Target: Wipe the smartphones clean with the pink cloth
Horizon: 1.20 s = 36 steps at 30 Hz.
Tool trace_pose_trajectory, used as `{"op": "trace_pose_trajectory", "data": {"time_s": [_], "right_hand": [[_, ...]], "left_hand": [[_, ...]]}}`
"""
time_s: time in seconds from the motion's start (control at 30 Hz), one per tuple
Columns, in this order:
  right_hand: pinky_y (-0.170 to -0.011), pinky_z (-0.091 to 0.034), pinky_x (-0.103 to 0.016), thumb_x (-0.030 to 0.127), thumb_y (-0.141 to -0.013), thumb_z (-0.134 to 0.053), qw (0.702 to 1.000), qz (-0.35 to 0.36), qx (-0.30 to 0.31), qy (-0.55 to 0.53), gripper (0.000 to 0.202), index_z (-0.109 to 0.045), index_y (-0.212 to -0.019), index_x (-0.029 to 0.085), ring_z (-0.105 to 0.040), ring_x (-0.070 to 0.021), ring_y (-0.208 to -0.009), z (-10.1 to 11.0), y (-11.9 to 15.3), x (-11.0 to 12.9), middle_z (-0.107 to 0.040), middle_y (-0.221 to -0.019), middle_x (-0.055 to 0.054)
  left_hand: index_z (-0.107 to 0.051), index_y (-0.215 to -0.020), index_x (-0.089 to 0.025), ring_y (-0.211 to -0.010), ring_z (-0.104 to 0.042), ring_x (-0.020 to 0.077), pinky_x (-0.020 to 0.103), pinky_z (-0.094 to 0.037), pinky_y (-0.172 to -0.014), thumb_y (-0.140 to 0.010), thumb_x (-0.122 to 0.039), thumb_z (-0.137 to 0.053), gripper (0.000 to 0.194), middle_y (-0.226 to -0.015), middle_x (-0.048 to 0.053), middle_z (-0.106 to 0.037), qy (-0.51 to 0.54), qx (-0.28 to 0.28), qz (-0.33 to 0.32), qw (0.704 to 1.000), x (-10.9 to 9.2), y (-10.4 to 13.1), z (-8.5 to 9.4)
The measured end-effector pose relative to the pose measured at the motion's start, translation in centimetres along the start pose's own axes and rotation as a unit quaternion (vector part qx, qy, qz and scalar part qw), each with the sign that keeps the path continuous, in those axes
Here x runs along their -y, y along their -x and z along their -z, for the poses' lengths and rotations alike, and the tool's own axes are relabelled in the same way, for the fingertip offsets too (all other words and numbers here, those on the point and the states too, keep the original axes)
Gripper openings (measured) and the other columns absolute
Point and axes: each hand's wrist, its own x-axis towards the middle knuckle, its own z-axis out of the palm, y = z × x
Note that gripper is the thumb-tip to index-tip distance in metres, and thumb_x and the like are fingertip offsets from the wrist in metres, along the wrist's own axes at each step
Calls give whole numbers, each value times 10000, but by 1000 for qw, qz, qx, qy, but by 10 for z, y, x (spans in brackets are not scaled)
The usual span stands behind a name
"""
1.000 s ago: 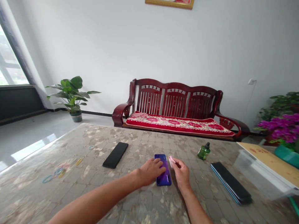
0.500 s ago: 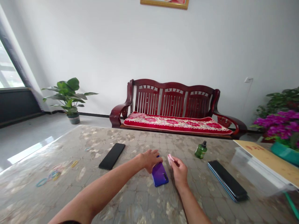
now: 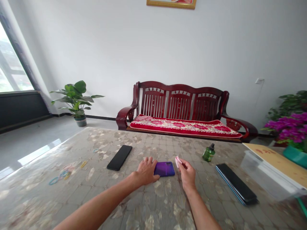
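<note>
A purple-blue phone (image 3: 165, 169) lies sideways on the patterned tabletop (image 3: 153, 204), its camera side up. My left hand (image 3: 146, 171) grips its left end, thumb at the near edge and fingers at the far edge. Just right of the phone, my right hand (image 3: 186, 174) pinches a small pink-and-white cloth or tissue (image 3: 177, 161), apart from the phone. To the left lies a black phone (image 3: 119, 157). A green bottle (image 3: 208, 153) with a black cap stands at the right, beyond a stack of dark phones (image 3: 236, 183).
Coloured rubber bands (image 3: 62, 175) lie on the table's left. At the right edge are a clear plastic box (image 3: 261, 175), a tan board (image 3: 275, 161) and purple flowers (image 3: 290, 127). A red wooden bench (image 3: 179, 105) stands behind the table.
The purple phone has turned from nearly upright in view to sideways, with my left hand now at its left end. My right hand still holds the pink-and-white piece. The view has shifted slightly.
</note>
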Motion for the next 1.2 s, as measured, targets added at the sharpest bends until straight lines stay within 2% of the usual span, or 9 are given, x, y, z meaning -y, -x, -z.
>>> {"op": "trace_pose_trajectory", "data": {"time_s": [0.1,0.23,0.5,0.6,0.7,0.8,0.93,1.07,1.2], "right_hand": [[-642,-519,-286,507,-631,-767,1000,3,0,11,454,-767,-910,149,-671,-214,-766,1,-1,-1,-763,-901,-103],[-671,-522,-294,499,-644,-757,1000,6,7,17,437,-767,-913,154,-672,-217,-782,1,-2,-1,-763,-893,-98],[-758,-528,-331,495,-676,-753,998,21,38,47,412,-773,-923,166,-676,-220,-804,1,1,0,-764,-913,-99],[-795,-529,-346,491,-684,-752,997,30,50,58,396,-775,-917,171,-681,-231,-835,3,1,0,-764,-920,-99],[-811,-526,-348,494,-690,-743,995,36,63,68,390,-774,-910,173,-682,-236,-853,4,1,-1,-763,-919,-98],[-789,-523,-335,516,-711,-714,992,52,71,92,396,-772,-904,174,-674,-229,-835,4,1,-1,-757,-897,-96],[-771,-514,-309,504,-796,-638,972,123,100,173,346,-764,-885,194,-655,-210,-811,2,7,4,-730,-866,-79],[-814,-484,-275,373,-889,-549,917,183,178,305,241,-746,-898,235,-648,-186,-861,2,18,20,-699,-886,-49],[-808,-447,-245,235,-911,-491,851,188,213,441,248,-737,-906,271,-636,-171,-899,2,27,37,-680,-900,-29]], "left_hand": [[-577,-1221,-144,-1168,-482,386,481,-473,-895,-812,-520,-612,556,-1222,182,-548,13,-9,54,998,-19,16,-8],[-513,-1348,-181,-1178,-480,387,453,-486,-864,-830,-553,-625,648,-1307,180,-522,19,-25,85,996,-40,30,-18],[-520,-1387,-220,-1069,-566,357,392,-519,-781,-836,-510,-665,639,-1235,177,-579,35,-57,158,985,-64,21,-27],[-488,-1419,-223,-1028,-609,348,403,-525,-796,-851,-489,-659,650,-1291,189,-558,44,-32,159,986,-69,22,-21],[-461,-1435,-216,-1062,-617,363,443,-530,-840,-829,-501,-676,704,-1352,191,-525,64,19,130,989,-66,32,-14],[-451,-1431,-215,-1133,-594,363,469,-512,-926,-765,-517,-729,782,-1409,173,-480,103,55,51,992,-56,44,-8],[-496,-1364,-253,-1114,-623,300,391,-513,-962,-775,-361,-739,646,-1438,115,-452,141,78,-51,986,-41,50,-8],[-521,-1310,-273,-1122,-627,273,365,-510,-969,-839,-264,-657,490,-1427,81,-473,164,65,-82,981,-34,48,-17],[-546,-1283,-253,-1149,-611,260,339,-485,-1002,-875,-275,-615,415,-1431,72,-487,200,29,-100,974,-32,44,-28]]}}
